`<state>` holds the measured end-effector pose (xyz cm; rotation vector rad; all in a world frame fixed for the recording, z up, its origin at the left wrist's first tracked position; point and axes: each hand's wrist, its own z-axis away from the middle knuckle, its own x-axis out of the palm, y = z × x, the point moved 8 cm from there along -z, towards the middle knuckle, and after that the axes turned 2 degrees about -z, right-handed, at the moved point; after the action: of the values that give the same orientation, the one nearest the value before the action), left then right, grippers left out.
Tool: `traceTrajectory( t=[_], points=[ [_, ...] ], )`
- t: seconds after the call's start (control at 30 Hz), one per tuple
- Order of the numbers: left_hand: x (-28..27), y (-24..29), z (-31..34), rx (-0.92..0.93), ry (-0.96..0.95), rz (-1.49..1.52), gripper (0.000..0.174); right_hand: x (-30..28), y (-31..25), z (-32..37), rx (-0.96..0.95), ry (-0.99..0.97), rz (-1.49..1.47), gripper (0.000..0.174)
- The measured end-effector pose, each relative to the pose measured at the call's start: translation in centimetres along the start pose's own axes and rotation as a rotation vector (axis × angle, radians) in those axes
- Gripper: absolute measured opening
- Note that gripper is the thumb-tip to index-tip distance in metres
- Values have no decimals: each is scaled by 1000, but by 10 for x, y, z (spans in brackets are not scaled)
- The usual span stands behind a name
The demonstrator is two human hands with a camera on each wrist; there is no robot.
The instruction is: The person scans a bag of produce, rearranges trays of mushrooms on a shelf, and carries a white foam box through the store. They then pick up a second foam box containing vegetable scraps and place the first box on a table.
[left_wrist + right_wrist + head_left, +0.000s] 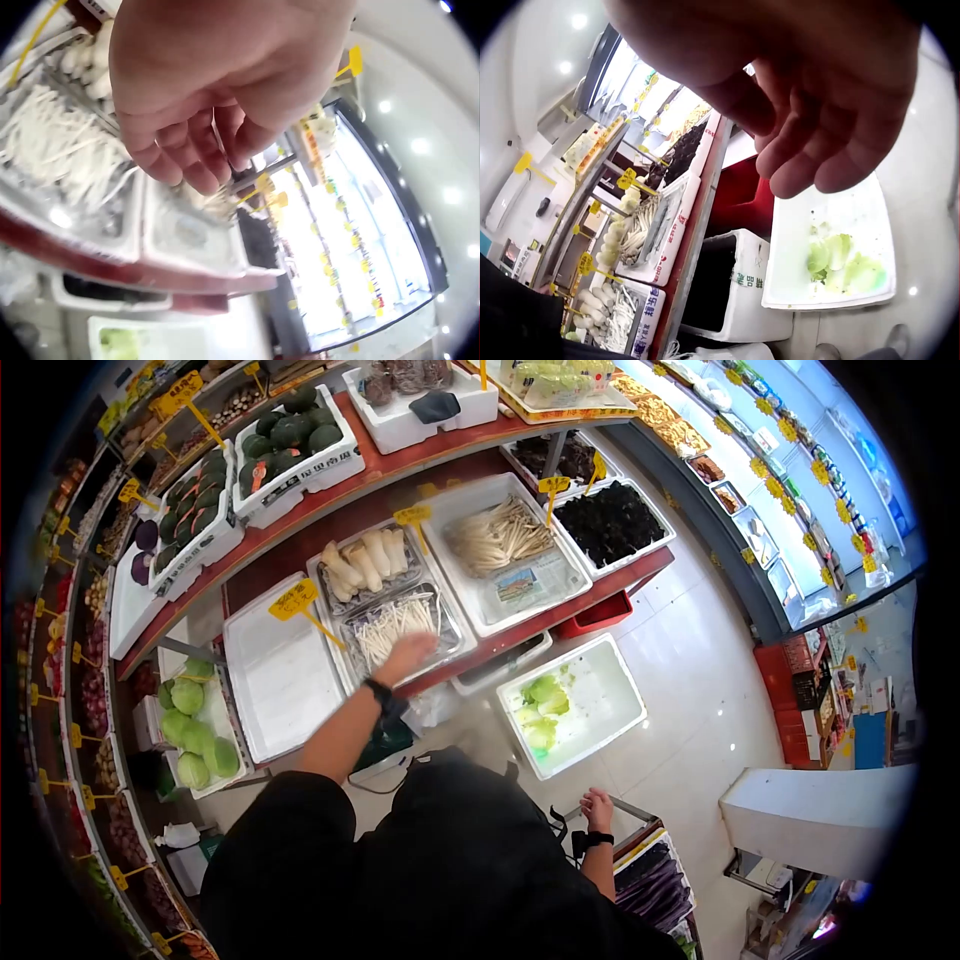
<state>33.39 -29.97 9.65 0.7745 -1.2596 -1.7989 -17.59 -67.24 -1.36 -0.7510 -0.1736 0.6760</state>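
My left hand hovers by the front edge of a tray of thin white mushrooms, overlapping its corner in the head view. In the left wrist view its fingers hang loosely curled with nothing between them. The mushrooms lie to the left there. Thick white mushrooms fill the tray behind. Down at my right side, my right hand is loosely curled and holds nothing. In the right wrist view it overlaps the white foam box on the floor, which holds loose green leaves.
Beside the mushroom trays are a bare white tray, a box of long pale mushrooms and black fungus. Cabbages sit low at left. A rack with purple eggplants stands near my right hand. Yellow price tags stick up.
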Motion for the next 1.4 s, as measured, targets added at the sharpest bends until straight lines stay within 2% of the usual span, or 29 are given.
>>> traceTrajectory(
  t=[0.03, 0.07, 0.1, 0.17, 0.2, 0.27, 0.33, 0.4, 0.47, 0.5, 0.6, 0.63, 0.67, 0.73, 0.8, 0.83, 0.87, 0.93, 1.0, 1.03, 1.07, 1.13, 1.2, 1.27, 1.33, 1.4],
  points=[
    [-6, 67, -16, 300, -37, 77, 18, 4, 2, -5, -13, -40, 60, 24],
    [-13, 104, -44, 215, 0, 266, 15, 8, -3, -3, -12, -48, 10, 24],
    [-40, 99, -114, 279, 44, 131, 11, 12, -11, 1, -12, -53, -43, 24],
    [-54, 190, -159, 237, -43, 218, 17, 12, -27, 17, -29, -17, -190, 26],
    [-78, 189, -228, 270, -294, 563, 17, 5, -37, 27, -48, 23, -282, 26],
    [-106, 250, -248, 150, 89, 677, 30, -17, -37, 38, -68, 123, -390, 33],
    [-158, 257, -333, 69, 221, 604, 51, -42, -30, 61, -102, 218, -585, 29],
    [-176, 278, -373, 66, 314, 566, 64, -69, -6, 80, -109, 305, -679, 25],
    [-157, 299, -360, -120, 447, 655, 45, -90, 29, 107, -1, 470, -792, 16],
    [-148, 304, -369, -118, 277, 669, 47, -99, 43, 116, 12, 434, -869, 14],
    [-161, 306, -414, 87, 275, 592, 45, -104, 63, 146, 61, 392, -979, 13],
    [-168, 298, -421, 6, 385, 601, 35, -122, 75, 146, 34, 325, -965, 13],
    [-173, 299, -430, 9, 301, 611, 31, -133, 92, 145, 6, 259, -952, 13],
    [-182, 314, -451, 26, 123, 634, 25, -138, 87, 163, 27, 505, -984, 13],
    [-177, 346, -439, 45, 250, 989, 21, -134, 72, 167, 20, 509, -930, 13],
    [-163, 371, -408, 124, 183, 997, 16, -136, 74, 161, 15, 477, -926, 13],
    [-158, 391, -392, 229, 28, 961, 15, -137, 78, 154, 13, 445, -923, 13],
    [-136, 413, -351, 262, -234, 1022, 16, -137, 91, 130, 9, 318, -944, 12],
    [-111, 416, -298, 283, -214, 845, 25, -121, 86, 120, 79, 484, -853, 11],
    [-104, 404, -283, 253, -215, 841, 29, -111, 82, 117, 122, 587, -788, 12],
    [-98, 387, -266, 218, -208, 839, 33, -108, 92, 97, 89, 440, -758, 16],
    [-41, 368, -196, 212, -214, 762, 40, -90, 87, 81, 138, 444, -579, 21],
    [0, 320, -156, 45, -294, 756, 45, -79, 98, 53, 171, 372, -490, 23],
    [20, 249, -128, -140, -245, 571, 42, -68, 113, 33, 215, 331, -394, 23],
    [71, 209, -85, -148, -357, 272, 40, -56, 123, 14, 269, 314, -282, 21],
    [89, 141, -70, -219, -362, -103, 31, -52, 149, -18, 225, 231, -200, 17]
  ],
)
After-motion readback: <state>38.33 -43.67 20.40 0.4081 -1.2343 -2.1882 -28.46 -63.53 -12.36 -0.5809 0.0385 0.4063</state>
